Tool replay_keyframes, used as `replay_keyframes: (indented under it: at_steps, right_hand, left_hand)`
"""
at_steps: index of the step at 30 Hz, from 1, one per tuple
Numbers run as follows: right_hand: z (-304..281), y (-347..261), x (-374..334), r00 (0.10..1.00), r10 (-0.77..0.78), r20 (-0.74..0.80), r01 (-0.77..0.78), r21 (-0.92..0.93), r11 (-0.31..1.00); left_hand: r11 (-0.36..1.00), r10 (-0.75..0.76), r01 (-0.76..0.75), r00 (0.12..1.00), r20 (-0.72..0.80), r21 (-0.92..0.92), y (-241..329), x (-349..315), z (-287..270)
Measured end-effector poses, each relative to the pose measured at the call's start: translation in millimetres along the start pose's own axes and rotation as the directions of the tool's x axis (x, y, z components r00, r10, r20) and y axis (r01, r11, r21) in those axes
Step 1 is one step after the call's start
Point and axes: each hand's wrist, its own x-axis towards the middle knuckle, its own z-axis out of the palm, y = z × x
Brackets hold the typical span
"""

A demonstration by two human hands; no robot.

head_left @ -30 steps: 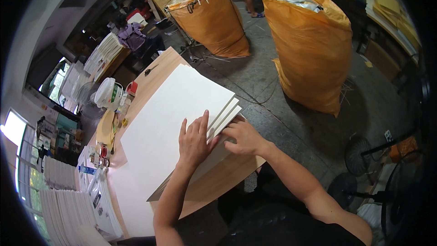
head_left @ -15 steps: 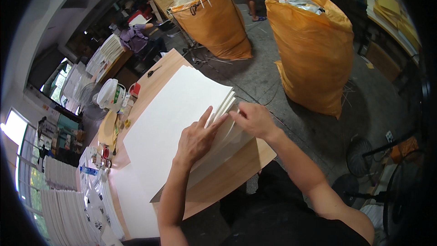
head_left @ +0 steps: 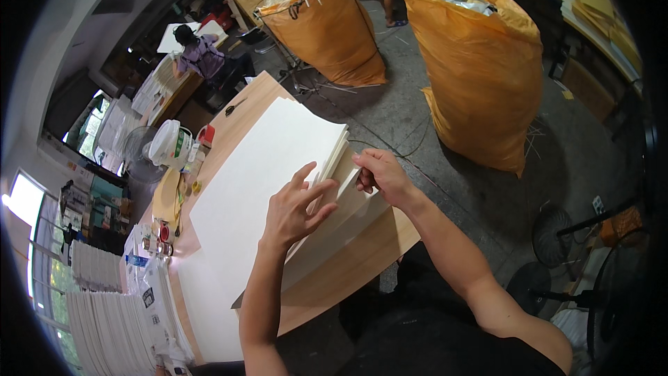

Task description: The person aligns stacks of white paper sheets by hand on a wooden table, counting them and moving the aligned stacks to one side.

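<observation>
A stack of large white sheets (head_left: 257,174) lies on the wooden table in front of me, its right-hand edges fanned apart in layers. My left hand (head_left: 292,210) hovers at or rests on that layered edge with fingers spread; whether it touches the paper is hard to tell. Just to the right, my right hand (head_left: 383,177) has its thumb and fingers pinched together over the lower sheets. A pale narrow edge (head_left: 353,179) shows close to those fingertips. What the pinch holds, if anything, is too small to make out.
Scissors (head_left: 235,107), a white bucket (head_left: 169,143) and tape rolls line the wooden tabletop's (head_left: 334,292) far left side. Paper stacks (head_left: 104,327) stand at lower left. Two orange sacks (head_left: 473,76) stand on the floor beyond. Another person (head_left: 205,56) sits at a far table.
My left fingers have lifted and spread from the sheet edges. My right hand has moved slightly, its fingers curled tighter. The strip hanging from it earlier is no longer distinct. The seated person has shifted.
</observation>
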Motion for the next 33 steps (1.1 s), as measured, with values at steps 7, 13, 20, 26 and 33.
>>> replay_keyframes:
  at_steps: [7, 13, 20, 26, 33]
  right_hand:
    - [-2, 4, 2, 1.000, 0.005, -0.003, -0.005, 0.017, 1.000]
    - [-12, 3, 0, 0.998, -0.051, 0.038, 0.052, -0.032, 0.998]
    - [-6, 17, -1, 0.953, -0.303, -0.014, 0.269, -0.424, 0.865]
    - [-7, 10, 8, 0.998, -0.044, 0.043, 0.043, 0.022, 0.999]
    - [-7, 6, 5, 0.999, -0.012, 0.037, 0.011, 0.034, 0.999]
  left_hand:
    - [1.000, -0.007, 0.007, 1.000, -0.010, 0.011, 6, 1, -1]
    - [1.000, 0.008, -0.006, 0.998, 0.061, -0.028, 2, 5, -9]
    - [0.997, 0.027, -0.029, 0.999, 0.027, 0.066, 8, 2, 3]
    - [0.995, 0.053, -0.052, 0.998, -0.018, 0.082, 1, -1, 8]
    - [1.000, -0.003, 0.003, 1.000, -0.025, 0.025, 10, 0, 2]
